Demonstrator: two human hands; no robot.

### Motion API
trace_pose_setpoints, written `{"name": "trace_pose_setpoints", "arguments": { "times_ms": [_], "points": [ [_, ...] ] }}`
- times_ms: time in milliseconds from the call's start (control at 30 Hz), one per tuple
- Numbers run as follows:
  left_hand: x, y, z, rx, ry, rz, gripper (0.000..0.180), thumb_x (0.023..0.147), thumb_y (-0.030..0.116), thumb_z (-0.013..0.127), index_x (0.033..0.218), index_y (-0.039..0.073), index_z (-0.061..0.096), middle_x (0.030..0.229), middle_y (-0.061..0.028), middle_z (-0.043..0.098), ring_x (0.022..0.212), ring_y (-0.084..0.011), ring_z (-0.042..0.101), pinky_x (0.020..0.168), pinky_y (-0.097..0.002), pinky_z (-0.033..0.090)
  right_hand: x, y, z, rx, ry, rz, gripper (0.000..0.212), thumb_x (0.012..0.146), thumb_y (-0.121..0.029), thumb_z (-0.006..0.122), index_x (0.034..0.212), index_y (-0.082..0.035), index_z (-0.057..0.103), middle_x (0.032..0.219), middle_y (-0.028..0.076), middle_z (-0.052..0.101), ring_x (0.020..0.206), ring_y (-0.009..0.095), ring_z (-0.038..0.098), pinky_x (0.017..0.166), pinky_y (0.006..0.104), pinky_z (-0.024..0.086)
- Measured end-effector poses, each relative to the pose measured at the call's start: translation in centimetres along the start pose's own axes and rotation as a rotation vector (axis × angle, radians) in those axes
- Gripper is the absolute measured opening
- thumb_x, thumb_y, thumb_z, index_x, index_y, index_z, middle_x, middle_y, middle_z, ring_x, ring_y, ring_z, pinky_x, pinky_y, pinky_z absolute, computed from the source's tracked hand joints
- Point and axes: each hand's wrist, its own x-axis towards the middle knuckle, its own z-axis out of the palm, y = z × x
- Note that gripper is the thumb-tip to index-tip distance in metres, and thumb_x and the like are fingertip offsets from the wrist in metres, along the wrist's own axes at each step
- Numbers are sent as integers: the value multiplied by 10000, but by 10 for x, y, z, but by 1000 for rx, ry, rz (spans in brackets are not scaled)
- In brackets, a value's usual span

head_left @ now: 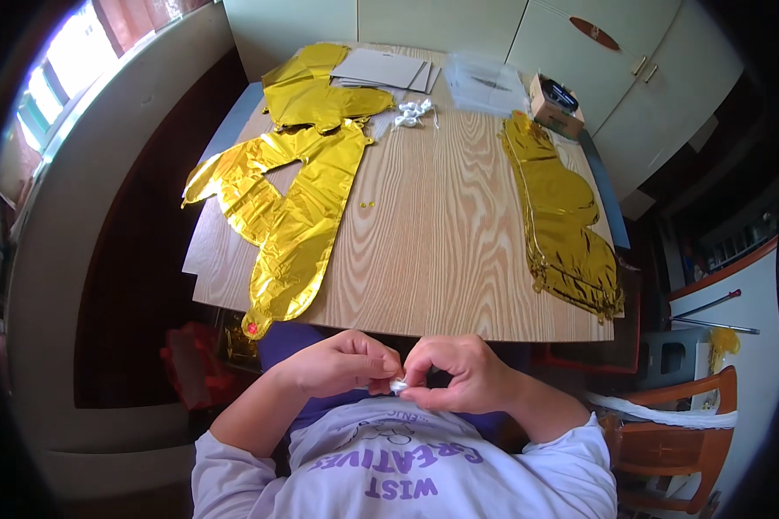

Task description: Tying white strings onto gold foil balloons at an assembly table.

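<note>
1. Left grip point(355, 359) is closed in a pinch, my thumb and bent fingers pressed on a small white piece point(397, 385).
2. Right grip point(459, 372) meets it from the other side: my thumb and forefinger curl into a ring, their tips together at the same piece, with a dark gap inside the ring.
3. What I hold is bright white and slightly glossy, crumpled-looking and uneven in outline. Only a small bit shows between my fingertips; the rest is covered, so I cannot tell its full shape or what it is made of.
4. It sits in front of my chest, just off the near edge of the wooden surface point(433, 216), and in view it lies close to the top of my white shirt point(363, 458), which carries purple lettering.
5. Similar in colour and sheen, a cluster of white bundles point(414, 112) lies toward the far side of the surface, with a thin strand trailing at its right.
6. To the left of that cluster and nearer me spread flat, wrinkled gold foil shapes point(307, 233), one with a red spot at its near tip.
7. On the right lies a gold foil stack point(563, 208) with a pale cord along its left side.
8. Along the far edge are pale cards point(381, 67), clear plastic sheets point(485, 86) and a cardboard box point(556, 121) holding something dark.
</note>
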Motion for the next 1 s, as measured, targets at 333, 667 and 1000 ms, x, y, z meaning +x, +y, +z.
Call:
{"name": "trace_pose_setpoints", "arguments": {
  "times_ms": [333,667,1000],
  "points": [
    [11,7,-10,-402,310,63,191,933,76,610,1118,30,621,963,-95,665,734,-126,600,722,-260,506,46,22,-31,-483,70,-387,145,773,-2,702,866,-38,597,783,71,633,664,172,623,595,300,518],
    [-17,-15,-10,70,271,132,324,968,38,533,1291,5,541,1075,-106,658,910,-123,612,836,-262,495,226,175,-187,-130,492,705,126,821,-60,707,807,-2,596,637,65,619,464,120,562,414,264,486],
    [-45,-47,-20,157,396,72,326,968,45,546,1292,2,541,1068,-71,661,951,-93,603,852,-240,483,256,178,-190,20,679,661,157,902,-114,567,962,16,631,784,89,626,579,134,600,453,264,492]
  ]
}}
